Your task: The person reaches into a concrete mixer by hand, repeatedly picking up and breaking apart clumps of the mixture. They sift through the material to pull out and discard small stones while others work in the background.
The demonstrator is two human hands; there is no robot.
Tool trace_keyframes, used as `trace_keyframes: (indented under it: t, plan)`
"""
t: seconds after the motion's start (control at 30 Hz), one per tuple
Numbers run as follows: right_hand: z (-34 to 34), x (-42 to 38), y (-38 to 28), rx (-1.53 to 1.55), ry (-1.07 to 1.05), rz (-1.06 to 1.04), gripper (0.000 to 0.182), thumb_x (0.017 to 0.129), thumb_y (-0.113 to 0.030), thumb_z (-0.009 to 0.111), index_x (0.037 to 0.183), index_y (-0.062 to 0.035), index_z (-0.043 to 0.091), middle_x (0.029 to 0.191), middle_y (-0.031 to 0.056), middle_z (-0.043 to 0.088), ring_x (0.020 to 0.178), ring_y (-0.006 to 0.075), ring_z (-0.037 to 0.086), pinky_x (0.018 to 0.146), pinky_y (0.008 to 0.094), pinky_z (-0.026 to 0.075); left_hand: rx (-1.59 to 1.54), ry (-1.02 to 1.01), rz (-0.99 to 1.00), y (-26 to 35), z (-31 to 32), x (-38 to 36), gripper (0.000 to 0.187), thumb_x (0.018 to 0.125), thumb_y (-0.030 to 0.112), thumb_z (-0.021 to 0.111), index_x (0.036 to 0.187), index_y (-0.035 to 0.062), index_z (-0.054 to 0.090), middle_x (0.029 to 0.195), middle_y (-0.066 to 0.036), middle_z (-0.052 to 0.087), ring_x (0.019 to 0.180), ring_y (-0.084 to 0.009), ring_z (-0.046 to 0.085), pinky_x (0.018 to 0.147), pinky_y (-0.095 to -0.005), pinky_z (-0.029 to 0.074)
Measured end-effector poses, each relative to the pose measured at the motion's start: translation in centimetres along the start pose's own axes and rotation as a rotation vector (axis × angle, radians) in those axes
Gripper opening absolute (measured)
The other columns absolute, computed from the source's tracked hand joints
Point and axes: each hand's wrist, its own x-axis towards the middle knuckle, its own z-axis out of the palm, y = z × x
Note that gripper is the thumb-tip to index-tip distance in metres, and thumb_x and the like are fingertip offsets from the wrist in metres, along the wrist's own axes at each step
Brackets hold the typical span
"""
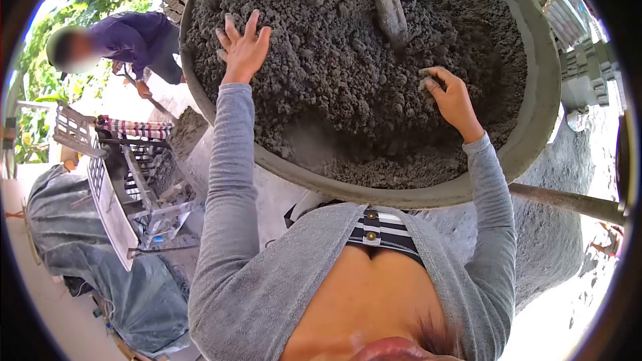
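Note:
A large round pan (545,60) full of dark grey, crumbly cement-like mix (321,60) is right before me. My left hand (244,50) is over the left side of the mix, fingers spread and holding nothing visible. At the right, my right hand (455,97) hangs close over the mix with fingers loosely bent and some grey dirt on the fingertips. Between them there is a gap, and I see nothing held. A mix-caked bar (386,3), like a mixer's paddle, reaches down into the mix at the top, beyond both hands.
Another person (130,40) bends at the left, gripping a long handle (157,103) by a grey heap (187,127). A broken plastic chair (110,200) and a dark tarp (100,254) lie lower left. A pole (568,202) extends right from the pan; stacked grey blocks (588,70) stand beyond.

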Motion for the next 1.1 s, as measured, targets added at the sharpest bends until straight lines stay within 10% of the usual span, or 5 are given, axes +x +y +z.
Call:
trace_keyframes:
  t: [0.23, 0.43, 0.57, 0.83, 1.1]
  plan:
    - [2.1, 3.4, -6.1, 0.102, -0.074, -0.156, 0.024, 0.095, -0.014, 0.054, 0.113, 0.0003, 0.061, 0.096, 0.0091, 0.067, 0.082, 0.0142, 0.065, 0.070, 0.0292, 0.054, 0.049, -0.193, 0.135, 2.1, 1.6, -3.0, 0.060, 0.089, 0.064, 0.039, 0.141, 0.0340, 0.039, 0.152, -0.020, 0.011, 0.130, -0.0614, 0.014, 0.101, -0.0705, 0.020]
    - [8.0, 4.3, -3.3, -0.285, -0.287, -0.528, 0.109, 0.067, -0.067, 0.071, 0.148, -0.0113, 0.024, 0.146, 0.0245, 0.028, 0.133, 0.0439, 0.029, 0.104, 0.0546, 0.034, 0.167, -0.243, 0.445, 7.6, 1.1, -10.3, 0.045, 0.091, 0.055, 0.047, 0.127, 0.0291, 0.056, 0.147, -0.015, 0.023, 0.129, -0.0584, 0.018, 0.098, -0.0736, 0.023]
    - [7.8, 0.1, -3.1, -0.666, -0.266, -0.352, 0.117, 0.058, -0.051, 0.085, 0.149, -0.0189, 0.019, 0.145, 0.0320, 0.021, 0.130, 0.0521, 0.027, 0.102, 0.0613, 0.033, 0.175, -0.281, 0.656, 9.6, 1.2, -13.6, 0.053, 0.086, 0.059, 0.051, 0.122, 0.0217, 0.063, 0.146, -0.015, 0.027, 0.130, -0.0550, 0.020, 0.093, -0.0753, 0.028]
    - [-0.9, -4.5, 1.0, -0.466, -0.089, -0.144, 0.079, 0.062, -0.008, 0.079, 0.133, -0.0086, 0.045, 0.124, 0.0140, 0.054, 0.116, 0.0342, 0.052, 0.095, 0.0419, 0.045, 0.172, -0.280, 0.861, 14.5, 1.3, -17.4, 0.056, 0.081, 0.060, 0.055, 0.106, 0.0123, 0.070, 0.129, -0.016, 0.040, 0.121, -0.0500, 0.035, 0.083, -0.0700, 0.040]
    - [-8.4, -6.8, 7.9, -0.251, 0.255, 0.103, 0.062, 0.069, -0.007, 0.069, 0.129, -0.0043, 0.051, 0.108, 0.0150, 0.066, 0.097, 0.0205, 0.062, 0.088, 0.0314, 0.047, -0.089, -0.114, 0.871, 15.2, 3.4, -18.9, 0.053, 0.081, 0.053, 0.061, 0.072, 0.0024, 0.071, 0.115, -0.018, 0.046, 0.099, -0.0382, 0.046, 0.070, -0.0504, 0.049]
